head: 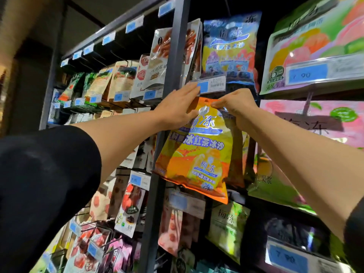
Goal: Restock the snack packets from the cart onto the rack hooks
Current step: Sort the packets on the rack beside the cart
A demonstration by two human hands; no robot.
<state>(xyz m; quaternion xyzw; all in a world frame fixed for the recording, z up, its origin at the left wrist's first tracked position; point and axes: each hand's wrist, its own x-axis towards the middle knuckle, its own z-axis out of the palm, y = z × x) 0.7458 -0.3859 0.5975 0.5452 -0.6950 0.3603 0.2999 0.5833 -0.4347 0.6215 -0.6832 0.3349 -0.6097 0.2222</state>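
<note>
Up close, my two forearms reach out from black sleeves (45, 184) toward the orange packet (197, 152), which I use as my landmark. My left hand (177, 109) lies against the packet's upper left corner, fingers stretched flat and apart, their tips reaching up to the price tag (211, 85) just above the packet. My right hand (236, 107) is at the packet's top right edge, thumb and forefinger pinched together on the top strip beside the small hanging hole. The packet hangs tilted, its bottom edge swung toward me, in front of the rack's second row; I cannot tell whether its hole is on a hook. Just behind the packet a few more of the same orange kind show at its right edge. Directly above it, past the price tag, hangs a blue packet (230, 48). Left of the packet stands the dark upright post (173, 75) of the rack, and beyond that post hang rows of brown, white and red packets. Right of the orange packet are a pink packet (315, 121) and, higher, a green packet (315, 36) with a blue label reading 7.90. Below the orange packet hang a pale green bag and a pink spotted one.
</note>
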